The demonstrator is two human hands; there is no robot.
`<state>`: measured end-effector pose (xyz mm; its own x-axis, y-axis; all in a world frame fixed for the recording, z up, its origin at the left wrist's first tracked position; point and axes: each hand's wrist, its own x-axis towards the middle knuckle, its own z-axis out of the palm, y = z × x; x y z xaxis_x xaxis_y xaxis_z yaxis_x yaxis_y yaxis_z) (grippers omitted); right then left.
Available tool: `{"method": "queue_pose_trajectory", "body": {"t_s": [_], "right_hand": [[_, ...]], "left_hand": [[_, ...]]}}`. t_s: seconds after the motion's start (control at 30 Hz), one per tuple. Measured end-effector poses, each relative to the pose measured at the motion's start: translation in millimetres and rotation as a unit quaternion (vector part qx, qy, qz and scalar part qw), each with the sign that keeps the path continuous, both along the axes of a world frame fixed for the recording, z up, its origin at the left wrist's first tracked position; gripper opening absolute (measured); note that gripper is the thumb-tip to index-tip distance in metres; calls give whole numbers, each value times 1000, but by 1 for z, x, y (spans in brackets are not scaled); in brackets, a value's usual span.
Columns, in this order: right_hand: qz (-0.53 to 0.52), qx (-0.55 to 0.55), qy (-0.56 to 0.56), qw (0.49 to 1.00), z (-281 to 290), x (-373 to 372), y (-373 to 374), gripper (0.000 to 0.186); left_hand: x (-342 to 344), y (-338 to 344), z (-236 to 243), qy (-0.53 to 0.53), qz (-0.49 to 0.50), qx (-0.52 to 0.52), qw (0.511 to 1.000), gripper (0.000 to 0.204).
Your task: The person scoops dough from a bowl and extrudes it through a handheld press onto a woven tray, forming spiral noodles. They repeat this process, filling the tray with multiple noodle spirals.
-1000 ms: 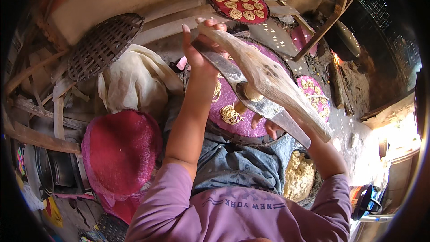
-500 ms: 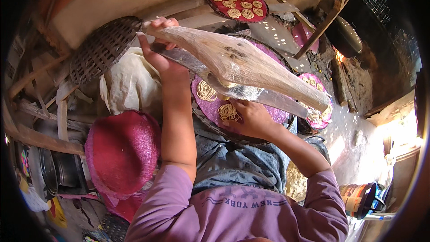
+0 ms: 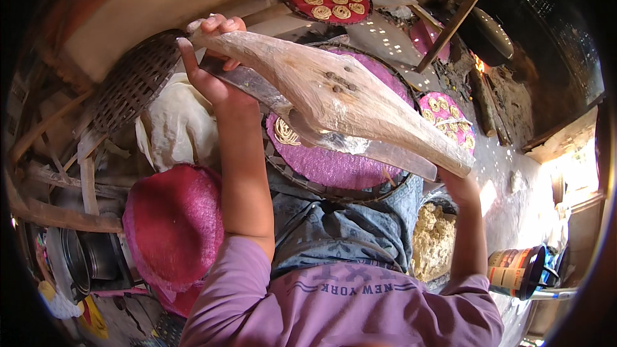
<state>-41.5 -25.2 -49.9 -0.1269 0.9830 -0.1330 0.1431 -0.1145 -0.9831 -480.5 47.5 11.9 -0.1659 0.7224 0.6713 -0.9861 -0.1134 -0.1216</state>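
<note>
A long wooden hand press (image 3: 347, 93) crosses in front of me, with a thick pale upper bar and a flat lower bar. At its left end, my left hand (image 3: 218, 58) has its fingers over the upper bar and its thumb by the lower one. My right hand (image 3: 459, 186) is at the right end; the bar hides its fingers, so I cannot tell whether it holds anything. Under the press, a round tray (image 3: 360, 170) with a pinkish-purple sheet lies over my lap. On its left part sits a noodle-like dough coil (image 3: 286, 132).
Coils cover a smaller pink tray (image 3: 443, 108) at right and a red tray (image 3: 308, 9) at the back. Dough (image 3: 432, 241) fills a container by my right thigh. Left are a woven basket (image 3: 132, 83), white cloth (image 3: 180, 122) and red-pink covers (image 3: 173, 225). Fire (image 3: 479, 64) burns far right.
My right hand has moved right, from a dough coil on the lap tray to the press's right end. That coil no longer shows there. My left hand stays on the press.
</note>
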Motion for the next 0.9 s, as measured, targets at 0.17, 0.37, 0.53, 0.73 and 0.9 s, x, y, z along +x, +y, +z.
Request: {"method": "queue_pose_trajectory", "body": {"t_s": [0.17, 0.37, 0.53, 0.73, 0.9], "right_hand": [[157, 84, -531, 828, 38, 73, -36, 50], [299, -138, 136, 935, 61, 12, -25, 97], [391, -226, 70, 889, 79, -50, -2, 97], [334, -255, -80, 904, 88, -103, 33, 85], [356, -273, -162, 879, 104, -123, 41, 97]], "left_hand": [[20, 10, 8, 49, -80, 19, 995, 56], [86, 17, 22, 153, -151, -15, 976, 73], [80, 26, 22, 252, -36, -97, 962, 65], [39, 47, -45, 151, -82, -39, 984, 57], [29, 49, -90, 120, -19, -58, 991, 51]]}}
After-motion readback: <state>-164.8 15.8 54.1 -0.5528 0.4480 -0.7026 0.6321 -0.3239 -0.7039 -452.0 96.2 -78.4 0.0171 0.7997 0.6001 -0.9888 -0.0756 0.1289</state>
